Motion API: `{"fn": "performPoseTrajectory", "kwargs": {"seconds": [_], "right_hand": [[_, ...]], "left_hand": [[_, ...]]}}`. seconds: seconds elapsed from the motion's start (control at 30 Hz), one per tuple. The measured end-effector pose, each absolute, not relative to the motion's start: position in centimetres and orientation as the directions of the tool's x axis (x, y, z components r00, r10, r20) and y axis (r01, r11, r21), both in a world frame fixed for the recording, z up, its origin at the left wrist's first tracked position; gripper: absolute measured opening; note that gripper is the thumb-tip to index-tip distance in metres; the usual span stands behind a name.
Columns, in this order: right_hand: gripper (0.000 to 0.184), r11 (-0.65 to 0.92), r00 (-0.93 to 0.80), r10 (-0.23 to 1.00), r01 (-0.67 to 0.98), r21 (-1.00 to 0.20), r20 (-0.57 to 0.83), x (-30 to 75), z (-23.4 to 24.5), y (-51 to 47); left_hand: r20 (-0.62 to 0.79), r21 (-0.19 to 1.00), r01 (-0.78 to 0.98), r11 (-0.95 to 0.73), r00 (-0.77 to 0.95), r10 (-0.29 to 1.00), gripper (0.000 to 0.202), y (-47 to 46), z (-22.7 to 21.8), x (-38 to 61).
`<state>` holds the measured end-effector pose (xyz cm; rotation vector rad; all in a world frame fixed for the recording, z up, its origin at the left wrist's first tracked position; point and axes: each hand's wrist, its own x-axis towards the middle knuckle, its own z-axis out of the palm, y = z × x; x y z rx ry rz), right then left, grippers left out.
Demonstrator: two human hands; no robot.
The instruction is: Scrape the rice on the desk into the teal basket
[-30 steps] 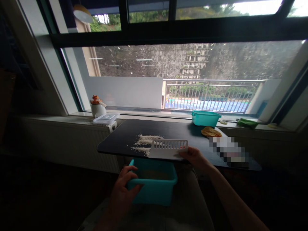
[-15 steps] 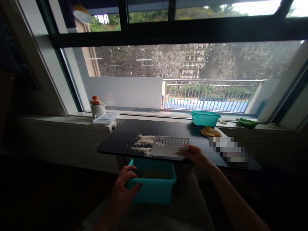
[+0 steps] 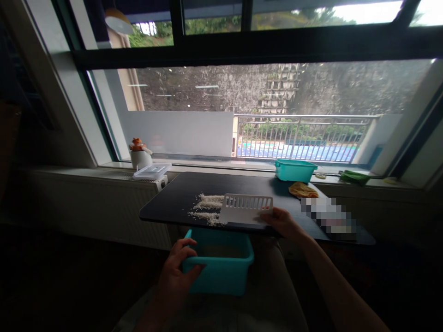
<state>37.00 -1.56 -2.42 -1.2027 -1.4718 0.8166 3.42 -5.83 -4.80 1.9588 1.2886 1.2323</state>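
Observation:
My left hand (image 3: 182, 265) grips the left rim of a teal plastic bin (image 3: 221, 276), fingers inside and thumb on the near rim. The bin sits at my lap, just below the table's front edge; its inside is dim. In my right hand (image 3: 282, 222) is a flat white slotted plastic panel (image 3: 242, 215), pinched at its right end, with a row of slots along its far side. It is held low over the dark tabletop (image 3: 173, 203). White rice-like grains (image 3: 207, 203) lie in loose streaks at the panel's left edge, partly hidden beneath or behind it.
A second teal bin (image 3: 296, 170) stands at the table's back right, near a yellow-brown cloth (image 3: 303, 189) and a blurred-out item (image 3: 328, 216). On the sill are a clear plastic lid (image 3: 152, 171), a white pot (image 3: 141, 159) and a green cloth (image 3: 355, 177).
The slotted panel and my right hand have shifted very slightly to the right, baring a little more of the grains. My left hand and the bin stay put.

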Motion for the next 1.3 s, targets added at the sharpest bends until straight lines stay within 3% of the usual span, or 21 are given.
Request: {"fn": "performPoseTrajectory", "kwargs": {"seconds": [0.27, 0.83, 1.03, 1.3], "right_hand": [[0.036, 0.241, -0.046, 0.970, 0.240, -0.940, 0.237, 36.9, -2.4, -2.4], [0.035, 0.259, 0.004, 0.963, 0.253, -0.932, 0.269, 36.4, -2.0, -2.3], [0.033, 0.255, -0.066, 0.967, 0.224, -0.941, 0.246, 35.3, -1.7, -2.2], [0.031, 0.284, -0.037, 0.958, 0.286, -0.915, 0.285, 34.6, -1.6, -1.5]], "left_hand": [[0.408, 0.777, 0.461, -0.429, 0.151, 0.901, 0.019, -5.9, -4.7, 3.5], [0.408, 0.780, 0.458, -0.426, 0.144, 0.902, 0.021, -5.8, -4.9, 3.3], [0.398, 0.781, 0.466, -0.415, 0.139, 0.907, 0.018, -6.0, -4.6, 3.4], [0.399, 0.786, 0.459, -0.415, 0.136, 0.907, 0.017, -5.9, -4.8, 3.2]]}}
